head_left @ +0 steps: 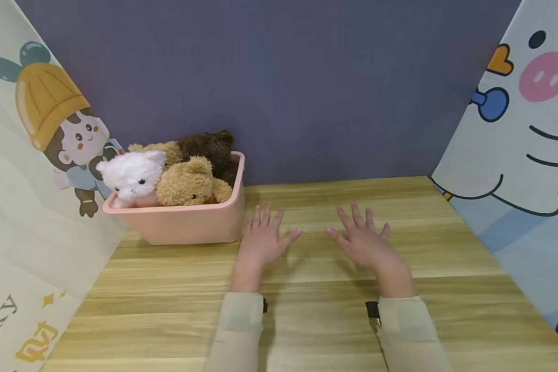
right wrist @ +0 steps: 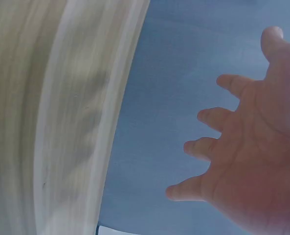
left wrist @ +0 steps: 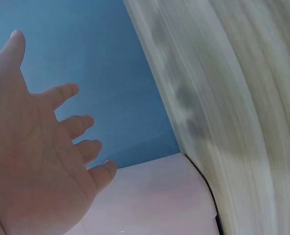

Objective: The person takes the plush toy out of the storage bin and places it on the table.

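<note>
My left hand (head_left: 262,243) is held over the wooden table with its fingers spread, just right of a pink bin (head_left: 192,225). Level with it on the right, my right hand (head_left: 365,243) also has spread fingers and holds nothing. Both palms show bare in the wrist views. In the bin sit a white plush toy (head_left: 135,175), a tan plush bear (head_left: 186,183), a dark brown plush toy (head_left: 211,150) and another tan plush toy (head_left: 160,151) behind, partly hidden.
The wooden table (head_left: 325,320) meets a dark grey-blue wall (head_left: 307,93) at the back. Printed cartoon panels stand on the left side (head_left: 9,170) and the right side (head_left: 530,170). The bin stands at the table's back left, close to the left panel.
</note>
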### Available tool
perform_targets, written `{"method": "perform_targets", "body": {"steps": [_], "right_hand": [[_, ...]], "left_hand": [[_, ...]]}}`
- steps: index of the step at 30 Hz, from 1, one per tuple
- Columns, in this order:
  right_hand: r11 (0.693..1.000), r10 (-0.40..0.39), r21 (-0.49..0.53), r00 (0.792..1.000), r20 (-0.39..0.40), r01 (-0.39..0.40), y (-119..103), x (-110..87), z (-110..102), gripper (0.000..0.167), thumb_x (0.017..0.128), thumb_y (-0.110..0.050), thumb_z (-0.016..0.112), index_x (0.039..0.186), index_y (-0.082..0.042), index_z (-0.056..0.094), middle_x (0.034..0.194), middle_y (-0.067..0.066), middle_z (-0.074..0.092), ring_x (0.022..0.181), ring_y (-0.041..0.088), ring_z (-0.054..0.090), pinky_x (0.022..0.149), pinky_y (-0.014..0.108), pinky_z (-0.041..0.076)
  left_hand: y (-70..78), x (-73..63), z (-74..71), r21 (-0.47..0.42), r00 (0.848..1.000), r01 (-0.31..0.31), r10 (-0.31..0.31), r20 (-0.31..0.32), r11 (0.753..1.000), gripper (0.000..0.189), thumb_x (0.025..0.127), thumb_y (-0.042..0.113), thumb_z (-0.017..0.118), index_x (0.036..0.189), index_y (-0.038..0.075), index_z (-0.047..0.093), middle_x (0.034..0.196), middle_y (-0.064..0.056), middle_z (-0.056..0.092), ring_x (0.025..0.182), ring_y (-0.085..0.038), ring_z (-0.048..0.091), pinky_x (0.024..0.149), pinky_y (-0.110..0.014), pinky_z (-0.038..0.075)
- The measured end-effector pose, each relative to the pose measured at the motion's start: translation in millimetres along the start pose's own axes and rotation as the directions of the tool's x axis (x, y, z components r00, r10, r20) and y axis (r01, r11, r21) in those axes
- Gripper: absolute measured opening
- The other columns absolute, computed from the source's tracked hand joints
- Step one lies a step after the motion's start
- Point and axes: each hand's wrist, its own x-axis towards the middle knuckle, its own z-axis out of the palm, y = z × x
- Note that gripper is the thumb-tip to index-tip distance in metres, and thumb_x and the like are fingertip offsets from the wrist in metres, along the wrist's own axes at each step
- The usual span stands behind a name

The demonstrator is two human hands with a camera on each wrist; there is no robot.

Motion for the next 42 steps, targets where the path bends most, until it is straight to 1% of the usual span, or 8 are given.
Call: {"method": "perform_targets", "body": {"steps": [8, 11, 15, 21, 28, 31, 36, 42], "right_hand": [[0.999, -0.029, 0.02, 1.0, 0.0, 0.029, -8.0, -1.5, -8.9, 0.087, 0.107, -0.075, 0.029, 0.174, -0.025, 0.003, 0.179, 0.018, -0.014, 0.16, 0.055, -0.015, 0.114, 0.092, -0.012], [0.999, -0.05, 0.014, 0.999, 0.009, 0.05, -13.4, 1.3, -15.3, 0.085, 0.107, -0.074, 0.028, 0.174, -0.027, 0.002, 0.179, 0.018, -0.015, 0.161, 0.055, -0.014, 0.115, 0.092, -0.01], [0.995, -0.098, 0.025, 0.995, 0.032, 0.097, -25.9, 7.5, -25.5, 0.082, 0.108, -0.072, 0.027, 0.173, -0.03, -0.001, 0.179, 0.017, -0.016, 0.161, 0.055, -0.013, 0.116, 0.092, -0.008], [0.985, -0.172, 0.023, 0.982, 0.079, 0.171, -54.2, 18.7, -42.9, 0.083, 0.106, -0.076, 0.025, 0.172, -0.036, -0.004, 0.179, 0.009, -0.02, 0.162, 0.051, -0.016, 0.117, 0.09, -0.011], [0.968, -0.23, -0.072, 0.965, 0.127, 0.24, -103.5, 39.4, -55.1, 0.086, 0.101, -0.084, 0.028, 0.168, -0.047, -0.011, 0.18, 0.005, -0.017, 0.166, 0.042, -0.011, 0.122, 0.088, -0.003], [0.959, -0.254, -0.095, 0.958, 0.136, 0.268, -126.4, 47.9, -55.9, 0.086, 0.1, -0.084, 0.029, 0.166, -0.049, -0.012, 0.181, 0.006, -0.013, 0.167, 0.04, -0.007, 0.127, 0.083, 0.002], [0.955, -0.264, -0.095, 0.95, 0.167, 0.282, -158.0, 60.4, -52.3, 0.088, 0.098, -0.086, 0.03, 0.166, -0.05, -0.012, 0.181, 0.004, -0.01, 0.168, 0.037, -0.002, 0.131, 0.077, 0.005], [0.955, -0.287, -0.015, 0.938, 0.195, 0.295, -191.7, 81.1, -33.4, 0.099, 0.097, -0.087, 0.033, 0.17, -0.039, -0.013, 0.182, 0.011, -0.005, 0.167, 0.038, 0.012, 0.133, 0.069, 0.022]], "left_hand": [[0.3, -8.9, -21.2, -0.125, 0.997, -0.078, 0.077, -0.018, 0.989, 0.086, 0.103, 0.078, 0.036, 0.172, 0.031, 0.017, 0.18, -0.004, -0.006, 0.167, -0.033, -0.009, 0.136, -0.063, 0.008], [-4.3, -15.9, -40.4, -0.302, 0.985, -0.169, 0.167, -0.034, 0.938, 0.079, 0.107, 0.071, 0.038, 0.172, 0.035, 0.015, 0.181, 0.0, -0.006, 0.167, -0.032, -0.003, 0.133, -0.068, 0.011], [-24.8, -31.6, -76.4, -0.484, 0.952, -0.307, 0.256, -0.17, 0.819, 0.067, 0.112, 0.058, 0.038, 0.171, 0.031, 0.023, 0.181, 0.003, 0.006, 0.167, -0.036, 0.012, 0.133, -0.068, 0.017], [-72.2, -62.4, -129.8, -0.562, 0.842, -0.482, 0.178, -0.509, 0.673, 0.048, 0.116, 0.028, 0.042, 0.158, 0.004, 0.05, 0.164, -0.008, 0.049, 0.15, -0.025, 0.049, 0.122, -0.043, 0.05], [-143.9, -88.4, -174.6, -0.691, 0.672, -0.508, -0.265, -0.692, 0.514, 0.034, 0.112, 0.023, 0.055, 0.134, 0.001, 0.069, 0.132, -0.006, 0.066, 0.118, -0.02, 0.064, 0.089, -0.017, 0.062], [-180.0, -100.6, -184.0, -0.713, 0.636, -0.294, -0.426, -0.643, 0.637, 0.035, 0.11, 0.032, 0.058, 0.138, 0.014, 0.067, 0.121, 0.007, 0.062, 0.116, -0.008, 0.062, 0.092, -0.016, 0.057], [-224.3, -111.4, -190.7, -0.636, 0.71, 0.12, -0.513, -0.482, 0.762, 0.061, 0.104, 0.047, 0.063, 0.16, 0.031, 0.044, 0.148, 0.007, 0.05, 0.15, -0.015, 0.04, 0.103, -0.027, 0.045], [-252.5, -103.0, -187.8, -0.646, 0.854, 0.125, -0.413, -0.317, 0.753, 0.094, 0.101, 0.044, 0.071, 0.172, 0.025, 0.014, 0.179, -0.018, 0.01, 0.164, -0.037, 0.012, 0.13, -0.059, 0.03]]}}
